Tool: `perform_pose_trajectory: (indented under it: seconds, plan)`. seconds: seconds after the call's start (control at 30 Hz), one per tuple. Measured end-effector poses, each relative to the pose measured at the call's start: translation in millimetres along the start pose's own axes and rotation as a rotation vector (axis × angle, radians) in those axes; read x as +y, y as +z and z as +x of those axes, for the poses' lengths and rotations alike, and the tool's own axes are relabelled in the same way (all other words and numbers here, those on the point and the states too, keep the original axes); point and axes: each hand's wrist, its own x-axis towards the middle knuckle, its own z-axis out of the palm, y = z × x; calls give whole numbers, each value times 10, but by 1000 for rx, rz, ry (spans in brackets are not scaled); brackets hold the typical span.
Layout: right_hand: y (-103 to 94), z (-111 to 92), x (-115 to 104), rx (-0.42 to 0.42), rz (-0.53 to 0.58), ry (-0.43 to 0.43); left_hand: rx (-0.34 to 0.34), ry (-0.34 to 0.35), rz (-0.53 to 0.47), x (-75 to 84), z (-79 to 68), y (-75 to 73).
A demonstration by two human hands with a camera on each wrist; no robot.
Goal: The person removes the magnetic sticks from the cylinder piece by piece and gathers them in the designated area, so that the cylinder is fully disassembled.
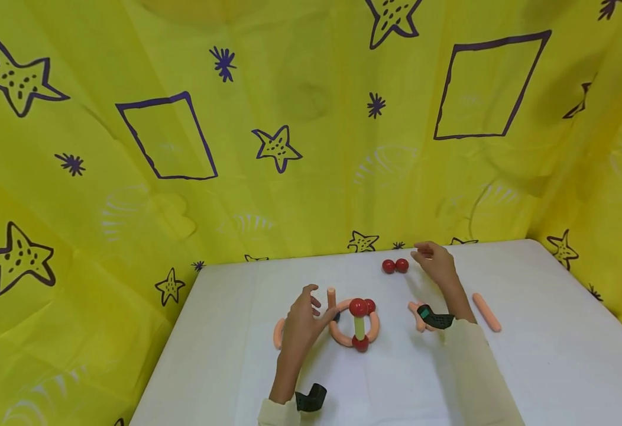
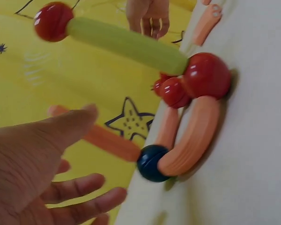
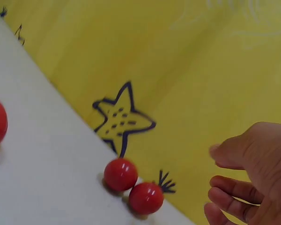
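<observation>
A ring of curved orange toy rods (image 1: 373,325), joined by balls, lies on the table. From one red ball (image 2: 208,75) of it a yellow-green rod (image 2: 126,44) stands up, topped by another red ball (image 1: 358,307). A straight orange rod (image 2: 113,143) rises from the dark blue ball (image 2: 153,163). My left hand (image 1: 301,322) is beside this rod, fingers spread and loosely bent, gripping nothing; whether the thumb touches the rod I cannot tell. Above the table's back my right hand (image 1: 439,266) hovers empty, fingers relaxed, just right of two loose red balls (image 3: 121,174).
Right of the ring, several short orange pieces (image 1: 418,319) lie partly under my right wrist. A straight orange rod (image 1: 486,312) is farther right. One curved orange rod (image 1: 278,334) lies left of my left hand. A yellow patterned cloth (image 1: 311,201) hangs behind the white table (image 1: 226,331).
</observation>
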Motion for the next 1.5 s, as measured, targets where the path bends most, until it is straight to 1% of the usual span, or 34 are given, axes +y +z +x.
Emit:
perform_pose_trajectory:
  seconds: [0.1,0.17,0.27,0.33,0.43,0.53,0.6,0.7,0.8,0.87,0.93,1.0,1.1,1.2,1.3,1.5]
  plan:
    - [-35,-69,-75,67,112,12,-80,-14,12,-63,0,-131]
    - [-48,-133,-125,94,187,21,-132,-15,14,-100,-6,-233]
    - [-57,-250,-192,80,252,14,-204,20,6,-132,-19,-375]
    - [-49,-337,-236,46,256,-4,-264,59,-13,-131,-26,-452]
    - [-10,-468,-300,-33,233,-37,-367,130,-53,-93,-39,-525]
    - [45,-586,-355,-131,226,-78,-454,182,-90,-22,-52,-539]
    - [82,-664,-377,-209,234,-122,-487,207,-111,37,-63,-519]
    - [138,-770,-394,-327,230,-223,-500,228,-126,114,-79,-467]
    - [187,-868,-418,-423,221,-323,-496,233,-130,174,-87,-397]
    - [222,-927,-442,-467,219,-378,-493,225,-124,203,-92,-334]
    - [253,-976,-471,-494,222,-412,-487,213,-124,232,-94,-260]
    - [282,-1014,-499,-499,218,-445,-473,208,-125,259,-98,-179]
    - [321,-1062,-558,-481,221,-482,-452,201,-143,283,-98,-69]
    - [352,-1104,-619,-469,255,-516,-436,223,-163,284,-100,20]
    - [390,-1132,-661,-468,282,-536,-425,263,-184,266,-98,93]
    - [466,-1174,-672,-421,291,-584,-410,301,-204,235,-107,186]
